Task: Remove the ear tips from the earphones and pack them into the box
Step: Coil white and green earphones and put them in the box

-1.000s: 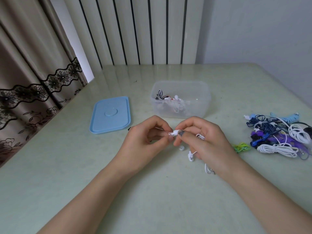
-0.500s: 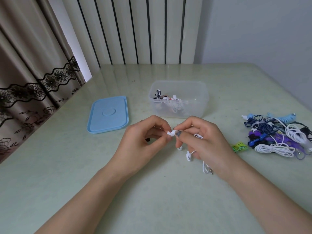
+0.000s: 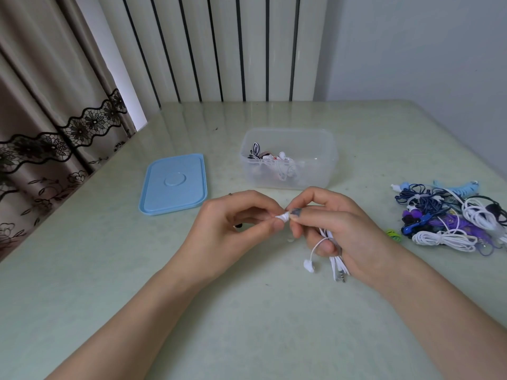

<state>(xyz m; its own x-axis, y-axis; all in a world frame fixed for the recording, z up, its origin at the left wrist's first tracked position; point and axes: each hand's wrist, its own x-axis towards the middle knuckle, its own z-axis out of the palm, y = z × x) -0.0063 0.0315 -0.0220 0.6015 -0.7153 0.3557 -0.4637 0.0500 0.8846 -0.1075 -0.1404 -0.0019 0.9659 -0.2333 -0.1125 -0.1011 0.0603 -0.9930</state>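
Both hands meet over the middle of the table on a white earphone. My left hand (image 3: 233, 223) pinches the earbud (image 3: 282, 216) between thumb and forefinger. My right hand (image 3: 337, 229) pinches the earbud's tip end with its thumb and forefinger, and its other fingers hold the coiled white cable (image 3: 336, 259). The second earbud (image 3: 309, 265) and the plug dangle below that hand. A small clear ear tip (image 3: 290, 238) lies on the table between the hands. Behind them stands the clear plastic box (image 3: 315, 171), open, with earphones lying in it.
The blue lid (image 3: 174, 183) lies flat left of the box. A pile of several bundled earphones (image 3: 450, 218) in white, blue and purple sits at the right, with a small green bundle (image 3: 394, 233) beside it. A curtain hangs past the table's left edge.
The hands stay joined on the earbud and have barely moved. The dangling earbud and plug hang a little differently under my right hand.
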